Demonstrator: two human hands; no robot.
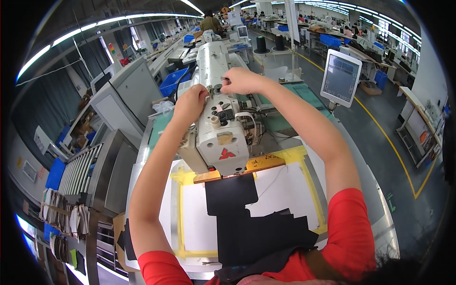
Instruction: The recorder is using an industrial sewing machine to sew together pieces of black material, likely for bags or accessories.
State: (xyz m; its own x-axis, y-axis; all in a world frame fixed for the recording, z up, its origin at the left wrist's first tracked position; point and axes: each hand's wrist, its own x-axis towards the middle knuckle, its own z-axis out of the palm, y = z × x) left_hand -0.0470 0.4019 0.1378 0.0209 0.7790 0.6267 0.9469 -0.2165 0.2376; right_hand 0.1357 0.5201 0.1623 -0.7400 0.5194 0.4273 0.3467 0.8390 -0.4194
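Both my arms reach forward over the white head of an industrial sewing machine [209, 128]. My left hand [191, 103] is closed in a pinch at the left edge of its top, beside small metal thread guides. Higher and to the right, my right hand [241, 80] pinches near a round dark knob [217, 88]. A small dark bit shows at its fingertips, too small to name. What the left fingers hold is hidden. Below the head, black flat pieces [247, 232] lie on a white work plate [199, 228] edged with yellow tape, partly under a wooden strip [266, 163].
A control screen [340, 78] stands to the right. Two dark thread cones [261, 45] stand behind the machine. A blue crate [174, 81] and a grey cabinet [126, 92] are at the left. Bundled stacks [59, 209] fill a lower-left shelf. Another person [210, 23] is far ahead.
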